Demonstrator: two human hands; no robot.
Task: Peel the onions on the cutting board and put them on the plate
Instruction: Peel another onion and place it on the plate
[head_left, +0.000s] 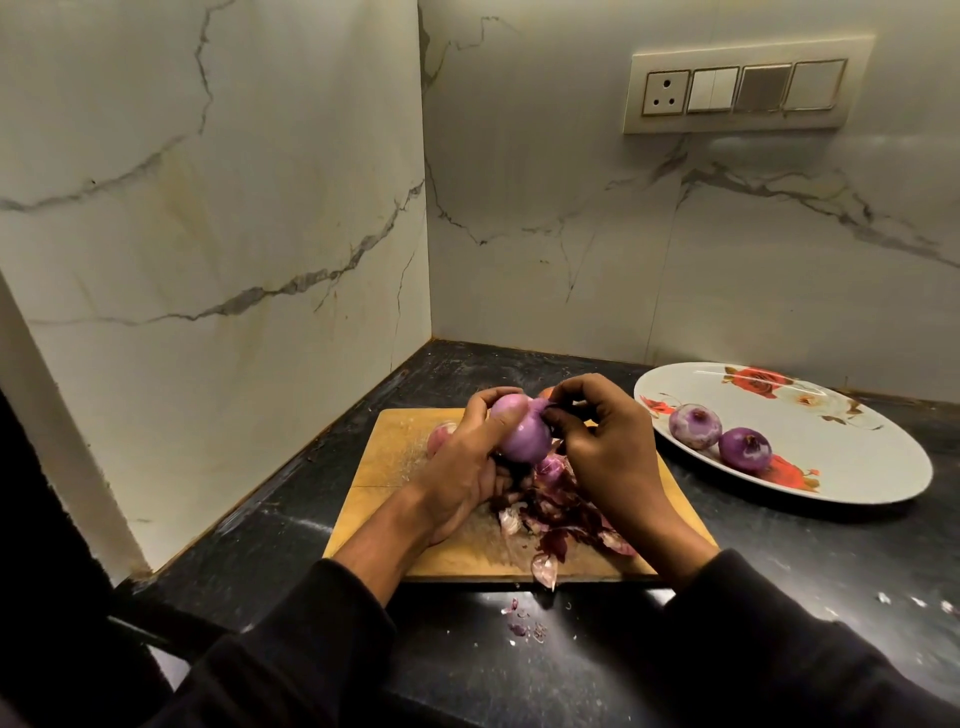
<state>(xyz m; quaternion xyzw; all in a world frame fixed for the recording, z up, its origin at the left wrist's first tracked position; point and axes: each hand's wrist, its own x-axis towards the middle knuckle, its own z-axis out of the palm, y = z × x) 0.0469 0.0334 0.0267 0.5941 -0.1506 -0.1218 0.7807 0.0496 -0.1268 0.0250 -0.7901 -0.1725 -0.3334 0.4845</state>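
Left hand (467, 467) wraps the onion (521, 434) from the left, fingers curled round it, and holds it raised above the board (384, 457), so the free side faces the right hand and scraps drop on wood rather than on the surface (291, 530). Right hand (608, 441) has its fingertips bunched at the onion's right end, pinching what looks like a strip of skin; the exact pinch point is shadowed, so can't confirm what's between the fingers. Onion shows pale glossy purple over most of its visible side, so I'd judge it nearly peeled, only the end left. Peels (550, 504) sit piled on the board directly under the hands, which fits peeling in place; a few bits have spilled over the near edge onto the surface. Another onion (441, 434) lies on the board behind the left hand, partly hidden, probably queued. Plate (883, 467) sits to the right of the board, near it, within reach of the right hand; two peeled onions (719, 434) rest touching on its near-left part, leaving room for more. Likely next: finish the end, then move this one to the plate.
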